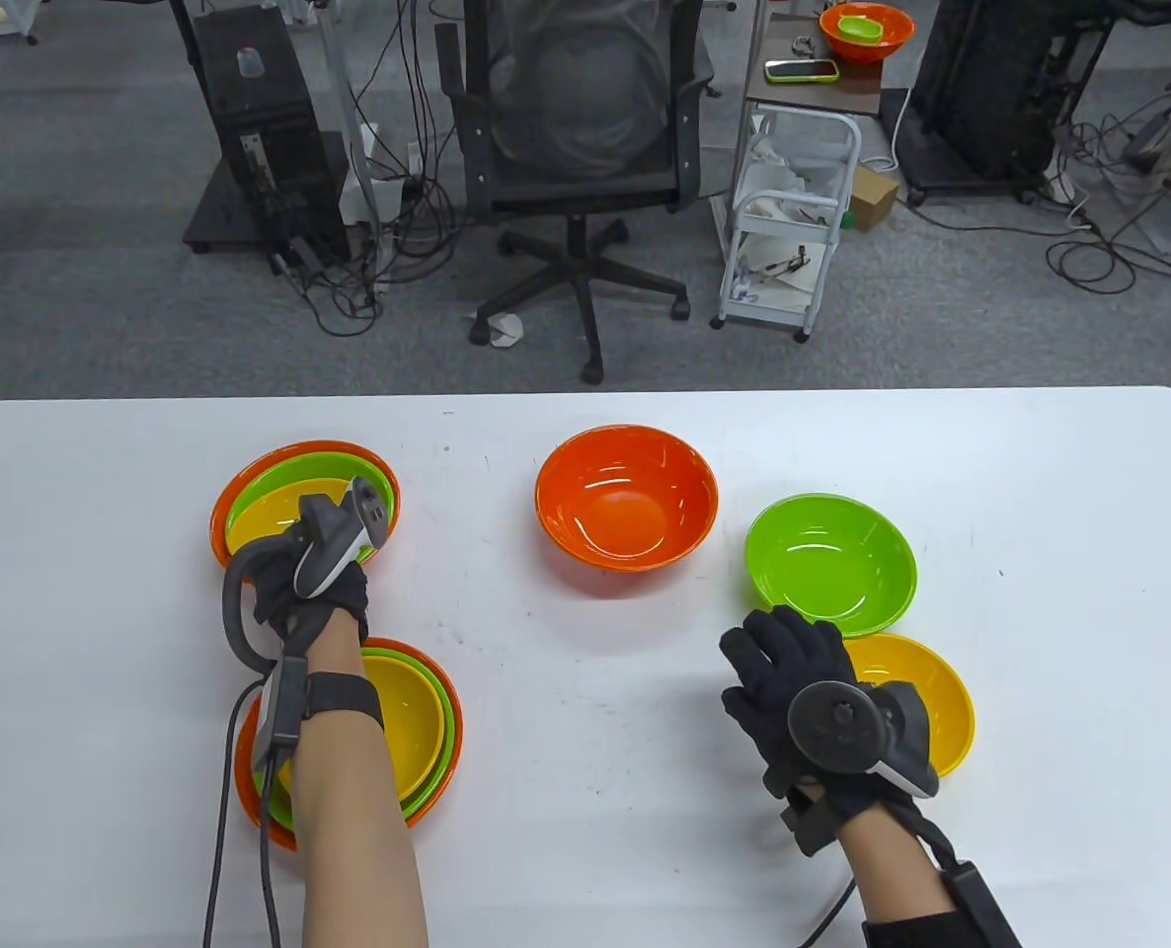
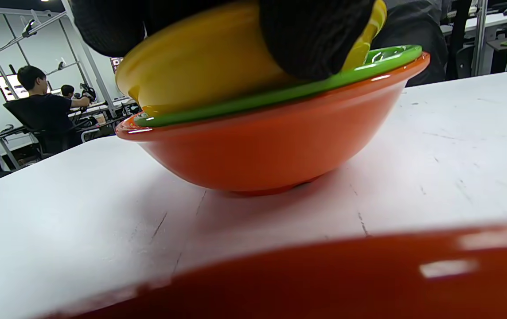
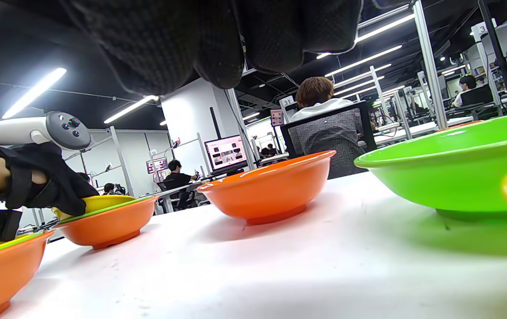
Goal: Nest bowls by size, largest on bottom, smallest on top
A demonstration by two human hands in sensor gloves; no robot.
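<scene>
The left hand (image 1: pixel 314 583) grips the yellow bowl (image 2: pixel 200 62), tilted in the green-in-orange stack (image 2: pixel 271 146) just beneath its fingers. The right hand (image 1: pixel 793 681) hovers, fingers spread, touching nothing, beside another yellow bowl (image 1: pixel 926 691).

Little can be read. In the right wrist view a small white sign (image 3: pixel 287 102) behind the seated person in the far background bears "31". A white tag (image 3: pixel 477 30) on a post at far right shows "3".
</scene>
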